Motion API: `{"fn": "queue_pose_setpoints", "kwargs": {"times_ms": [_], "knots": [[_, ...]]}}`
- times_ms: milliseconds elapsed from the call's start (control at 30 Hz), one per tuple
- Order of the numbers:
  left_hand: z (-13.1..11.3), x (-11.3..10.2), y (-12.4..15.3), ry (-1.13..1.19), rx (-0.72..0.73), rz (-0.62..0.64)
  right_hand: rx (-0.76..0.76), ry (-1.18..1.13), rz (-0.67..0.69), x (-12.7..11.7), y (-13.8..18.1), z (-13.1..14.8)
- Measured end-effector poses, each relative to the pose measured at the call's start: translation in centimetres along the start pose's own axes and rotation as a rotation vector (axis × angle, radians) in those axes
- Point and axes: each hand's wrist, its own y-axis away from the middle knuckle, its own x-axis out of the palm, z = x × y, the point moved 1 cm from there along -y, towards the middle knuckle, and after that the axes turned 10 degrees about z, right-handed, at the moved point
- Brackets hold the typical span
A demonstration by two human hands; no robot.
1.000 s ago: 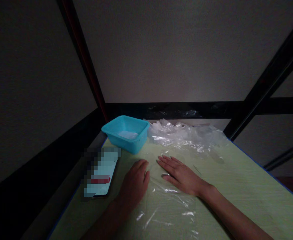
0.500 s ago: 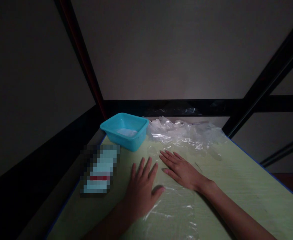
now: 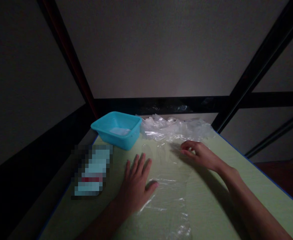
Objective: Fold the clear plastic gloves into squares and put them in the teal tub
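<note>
A clear plastic bag (image 3: 165, 196) lies spread over the table in front of me, shiny with creases. My left hand (image 3: 136, 188) rests flat on its left side, fingers spread. Above the bag's far right part, my right hand (image 3: 197, 153) is raised a little, with thumb and fingers pinched together on the thin film. The exact edge between the fingertips is hard to see. Beyond both hands lies a crumpled heap of clear plastic bags (image 3: 176, 128).
A turquoise plastic basin (image 3: 126, 140) with something whitish inside stands at the back left. Nearer me on the left lies a pixelated pale object (image 3: 92, 171). The pale green table (image 3: 236, 186) has blue edges and meets a panelled wall (image 3: 156, 50).
My right hand has gone from lying flat to a raised pinch, farther right and away from me. My left hand stays flat on the bag. The view has shifted slightly right.
</note>
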Motion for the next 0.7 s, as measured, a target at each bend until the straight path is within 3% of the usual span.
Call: {"fn": "queue_pose_setpoints", "kwargs": {"times_ms": [167,400,467,533,700], "knots": [[0.2,0.1,-0.1,0.013,0.05,-0.118,0.149,0.03,0.098,-1.8,1.9,-2.4],[-1.0,-1.9,-0.2,0.119,0.248,-0.318,0.154,-0.019,0.191,-0.6,1.6,-1.6],[-2.3,-2.8,-0.1,0.162,0.332,-0.279,0.132,0.0,0.2,-0.1,1.3,-1.4],[-4.0,-3.3,0.2,0.204,0.439,-0.15,0.104,0.025,0.189,0.4,1.1,-1.4],[-7.0,-2.4,1.4,0.204,0.567,0.066,0.066,0.011,0.168,0.9,0.9,-1.7]]}}
